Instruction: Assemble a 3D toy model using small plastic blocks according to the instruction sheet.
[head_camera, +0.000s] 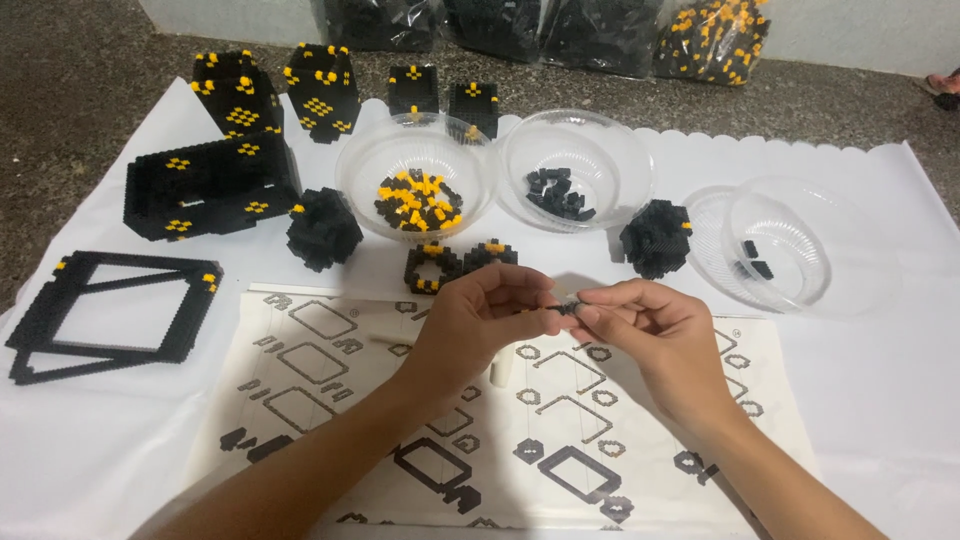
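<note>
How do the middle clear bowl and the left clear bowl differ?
The left bowl holds mixed black and yellow bricks heaped in the centre; the middle bowl holds only black bricks. The left bowl's pile is larger; the middle bowl's is a small cluster. Both are clear plastic, upright, on the white sheet, beyond the hands.

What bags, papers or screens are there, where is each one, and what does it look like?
Plastic bags: top edge, along the wall, clear and crinkly, full of black bricks.
Rightmost bag: top, clear, holds black and yellow bricks.
Instruction sheet: lying flat under both hands, white rectangle with black outline drawings of brick shapes.
No screens or signs in view.
</note>
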